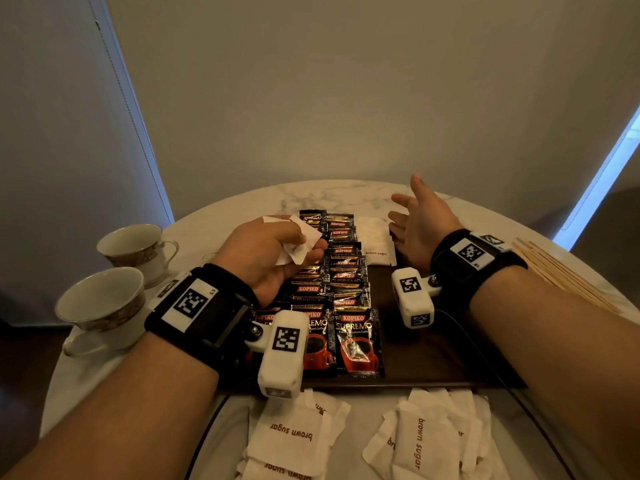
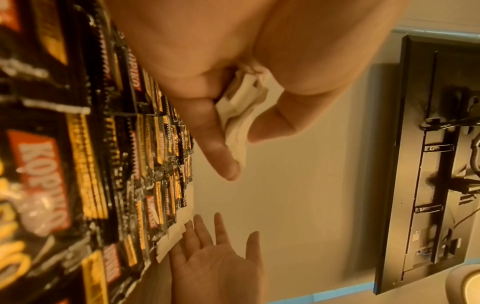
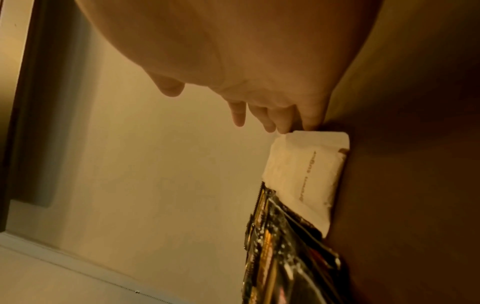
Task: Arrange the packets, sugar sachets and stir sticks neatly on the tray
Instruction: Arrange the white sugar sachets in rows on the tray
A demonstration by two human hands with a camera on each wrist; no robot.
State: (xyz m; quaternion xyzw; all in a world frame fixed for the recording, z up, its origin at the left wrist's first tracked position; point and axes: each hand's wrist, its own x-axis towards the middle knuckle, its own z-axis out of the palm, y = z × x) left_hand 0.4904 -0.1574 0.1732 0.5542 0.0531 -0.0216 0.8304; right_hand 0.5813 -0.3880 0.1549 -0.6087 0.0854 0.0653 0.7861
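A dark wooden tray [image 1: 440, 355] holds two overlapping rows of black Kopiko coffee packets [image 1: 346, 289]. At the tray's far end lies a white brown sugar sachet [image 1: 377, 242] beside the packets. My left hand [image 1: 273, 251] hovers over the left packet row and grips a bunch of white sugar sachets [image 1: 301, 245], seen pinched between thumb and fingers [image 2: 241, 115]. My right hand [image 1: 415, 220] is open, fingers spread, just right of the lying sachet [image 3: 303, 174], its little finger at the sachet's far corner. Wooden stir sticks [image 1: 561, 271] lie on the table to the right.
Loose brown sugar sachets [image 1: 426, 441] lie in heaps on the marble table's near edge [image 1: 294, 434]. Two teacups [image 1: 104, 306] stand at the left. A wall rises just behind the round table [image 1: 346, 194].
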